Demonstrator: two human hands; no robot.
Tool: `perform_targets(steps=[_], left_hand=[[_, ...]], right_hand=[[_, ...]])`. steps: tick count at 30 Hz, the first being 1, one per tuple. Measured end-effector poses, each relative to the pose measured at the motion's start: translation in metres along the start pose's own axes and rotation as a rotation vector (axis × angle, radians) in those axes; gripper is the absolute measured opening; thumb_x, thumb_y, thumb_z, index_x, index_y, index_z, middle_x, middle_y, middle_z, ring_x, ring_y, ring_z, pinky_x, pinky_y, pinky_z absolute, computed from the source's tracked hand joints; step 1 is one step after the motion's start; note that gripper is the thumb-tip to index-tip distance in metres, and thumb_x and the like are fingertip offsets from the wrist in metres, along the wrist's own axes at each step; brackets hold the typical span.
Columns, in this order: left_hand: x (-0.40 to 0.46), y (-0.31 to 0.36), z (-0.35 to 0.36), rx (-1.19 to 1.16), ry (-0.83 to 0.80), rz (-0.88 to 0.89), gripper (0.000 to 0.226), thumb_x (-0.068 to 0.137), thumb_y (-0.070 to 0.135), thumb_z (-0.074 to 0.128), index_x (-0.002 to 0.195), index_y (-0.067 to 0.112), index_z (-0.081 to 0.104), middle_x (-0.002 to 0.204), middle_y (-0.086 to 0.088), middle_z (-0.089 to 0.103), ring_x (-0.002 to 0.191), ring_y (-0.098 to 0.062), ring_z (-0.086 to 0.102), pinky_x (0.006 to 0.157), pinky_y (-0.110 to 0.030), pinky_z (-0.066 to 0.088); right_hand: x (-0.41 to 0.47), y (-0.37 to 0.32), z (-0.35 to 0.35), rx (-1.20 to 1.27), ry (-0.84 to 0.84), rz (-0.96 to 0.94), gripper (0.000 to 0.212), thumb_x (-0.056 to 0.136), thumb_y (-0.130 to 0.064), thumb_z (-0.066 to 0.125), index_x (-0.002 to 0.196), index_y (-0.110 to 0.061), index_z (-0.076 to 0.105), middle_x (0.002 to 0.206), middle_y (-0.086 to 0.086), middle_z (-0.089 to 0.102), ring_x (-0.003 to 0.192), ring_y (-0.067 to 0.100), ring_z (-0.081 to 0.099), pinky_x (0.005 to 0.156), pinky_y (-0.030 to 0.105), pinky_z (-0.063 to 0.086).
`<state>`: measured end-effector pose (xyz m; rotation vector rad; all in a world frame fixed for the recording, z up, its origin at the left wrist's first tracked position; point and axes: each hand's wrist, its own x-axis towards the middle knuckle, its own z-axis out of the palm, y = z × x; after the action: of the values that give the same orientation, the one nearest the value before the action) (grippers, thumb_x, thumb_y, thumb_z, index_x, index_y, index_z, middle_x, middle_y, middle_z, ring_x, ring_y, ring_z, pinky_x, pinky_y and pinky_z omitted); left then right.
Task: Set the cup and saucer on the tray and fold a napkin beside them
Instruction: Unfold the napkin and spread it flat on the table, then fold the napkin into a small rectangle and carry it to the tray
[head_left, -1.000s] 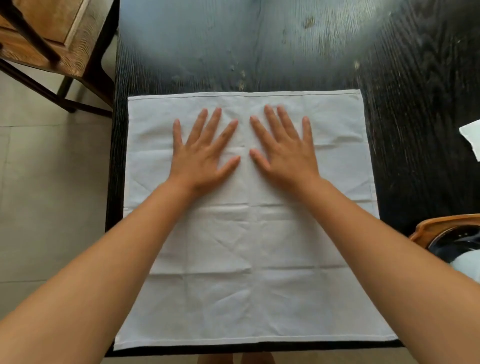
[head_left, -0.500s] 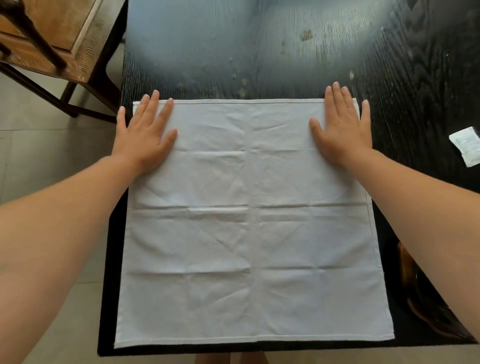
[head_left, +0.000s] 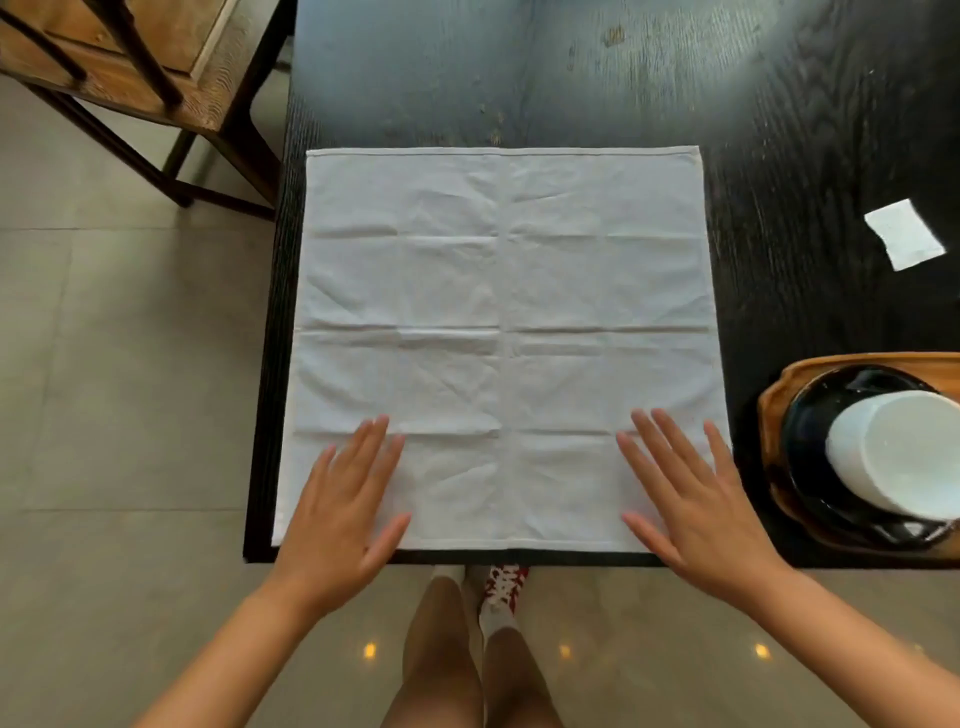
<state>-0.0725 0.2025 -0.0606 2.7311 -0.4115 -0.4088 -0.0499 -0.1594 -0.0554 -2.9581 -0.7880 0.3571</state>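
A white cloth napkin (head_left: 501, 322) lies spread flat and unfolded on the black table (head_left: 779, 130), creased into squares. My left hand (head_left: 343, 506) rests flat and open on its near left corner. Over the near right corner my right hand (head_left: 691, 509) is also open, fingers apart. At the right edge a wooden tray (head_left: 769, 400) holds a black saucer (head_left: 810, 467) with a white cup (head_left: 898, 457) on it, partly cut off by the frame.
A small white paper slip (head_left: 906, 234) lies on the table at the right. A wooden chair (head_left: 130, 57) stands at the far left beside the table. The table's near edge runs just under my hands, with tiled floor (head_left: 104, 364) and my legs below.
Both hands slid from the napkin's middle out to its far corners, then back to the near corners. The view shifted, bringing the tray with cup and saucer into sight.
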Motion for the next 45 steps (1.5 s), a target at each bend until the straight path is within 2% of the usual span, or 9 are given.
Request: perform_targets(steps=[6, 14, 19, 26, 32, 35, 38, 41, 45], left_hand=[[-0.041, -0.003, 0.018, 0.210, -0.123, -0.042, 0.075, 0.091, 0.061, 0.011, 0.149, 0.015, 0.009, 0.159, -0.003, -0.005, 0.145, -0.021, 0.000, 0.115, -0.044, 0.003], [-0.047, -0.008, 0.012, 0.233, -0.017, 0.020, 0.052, 0.098, 0.039, 0.016, 0.142, 0.014, 0.026, 0.148, -0.010, 0.032, 0.145, -0.010, -0.004, 0.107, -0.040, 0.023], [-0.057, -0.011, 0.016, 0.203, 0.135, 0.088, 0.042, 0.095, 0.021, 0.033, 0.133, 0.013, 0.047, 0.140, -0.011, 0.046, 0.131, -0.028, 0.041, 0.103, -0.044, 0.032], [-0.060, -0.023, 0.007, 0.102, 0.269, 0.225, 0.019, 0.089, 0.015, 0.055, 0.085, 0.006, 0.071, 0.113, -0.008, 0.069, 0.113, -0.029, 0.060, 0.090, -0.047, 0.051], [-0.057, -0.018, -0.012, -0.117, 0.091, 0.084, 0.038, 0.095, 0.034, 0.040, 0.087, 0.009, 0.067, 0.112, 0.001, 0.069, 0.115, -0.018, 0.059, 0.101, -0.031, 0.042], [-0.058, -0.019, -0.025, -0.316, -0.033, -0.063, 0.013, 0.093, 0.022, 0.053, 0.084, 0.024, 0.062, 0.113, 0.015, 0.067, 0.116, -0.002, 0.056, 0.102, -0.029, 0.042], [-0.054, -0.023, -0.046, -0.489, -0.229, -0.184, 0.025, 0.088, 0.014, 0.061, 0.076, 0.035, 0.058, 0.092, 0.023, 0.071, 0.103, 0.010, 0.059, 0.087, -0.019, 0.048], [-0.040, -0.032, -0.075, -0.496, -0.488, -0.211, 0.018, 0.088, 0.022, 0.062, 0.073, 0.032, 0.062, 0.065, 0.014, 0.063, 0.060, 0.002, 0.055, 0.062, -0.017, 0.042], [-0.012, -0.036, -0.107, -0.619, -0.508, -0.195, 0.006, 0.080, 0.034, 0.064, 0.078, 0.029, 0.067, 0.070, 0.008, 0.068, 0.065, -0.001, 0.059, 0.064, -0.015, 0.046]], right_hand=[[-0.047, -0.006, 0.020, -0.060, -0.103, -0.006, 0.070, 0.094, -0.057, 0.014, 0.147, -0.012, 0.016, 0.157, 0.007, 0.001, 0.144, 0.024, 0.007, 0.112, 0.054, 0.014], [-0.060, -0.005, 0.031, -0.003, 0.072, -0.015, 0.051, 0.098, -0.035, 0.023, 0.145, -0.013, 0.022, 0.157, 0.006, 0.015, 0.144, 0.021, 0.009, 0.114, 0.046, 0.012], [-0.068, -0.003, 0.030, -0.029, 0.236, -0.111, 0.054, 0.085, -0.006, 0.056, 0.137, -0.015, 0.044, 0.143, 0.012, 0.043, 0.135, 0.029, 0.035, 0.108, 0.049, 0.030], [-0.064, 0.004, 0.017, -0.003, 0.346, -0.206, 0.025, 0.087, -0.018, 0.063, 0.110, -0.013, 0.069, 0.123, 0.009, 0.063, 0.119, 0.033, 0.054, 0.092, 0.049, 0.050], [-0.063, -0.008, 0.003, 0.141, 0.371, -0.099, 0.015, 0.085, -0.011, 0.061, 0.088, -0.008, 0.075, 0.103, 0.005, 0.073, 0.107, 0.030, 0.063, 0.082, 0.041, 0.056], [-0.067, -0.016, -0.012, 0.292, 0.295, 0.056, 0.024, 0.088, -0.020, 0.053, 0.089, -0.010, 0.074, 0.092, 0.000, 0.075, 0.095, 0.021, 0.069, 0.071, 0.031, 0.058], [-0.068, -0.018, -0.035, 0.414, 0.110, 0.202, 0.009, 0.084, -0.016, 0.067, 0.088, -0.017, 0.074, 0.080, -0.006, 0.075, 0.075, 0.018, 0.072, 0.058, 0.033, 0.057], [-0.060, -0.008, -0.063, 0.590, -0.190, 0.258, 0.012, 0.081, -0.016, 0.070, 0.085, -0.027, 0.073, 0.075, -0.017, 0.072, 0.070, 0.002, 0.067, 0.064, 0.029, 0.055], [-0.033, 0.007, -0.100, 0.644, -0.222, 0.233, 0.012, 0.080, -0.016, 0.070, 0.086, -0.026, 0.074, 0.075, -0.027, 0.067, 0.077, -0.011, 0.063, 0.070, 0.010, 0.049]])
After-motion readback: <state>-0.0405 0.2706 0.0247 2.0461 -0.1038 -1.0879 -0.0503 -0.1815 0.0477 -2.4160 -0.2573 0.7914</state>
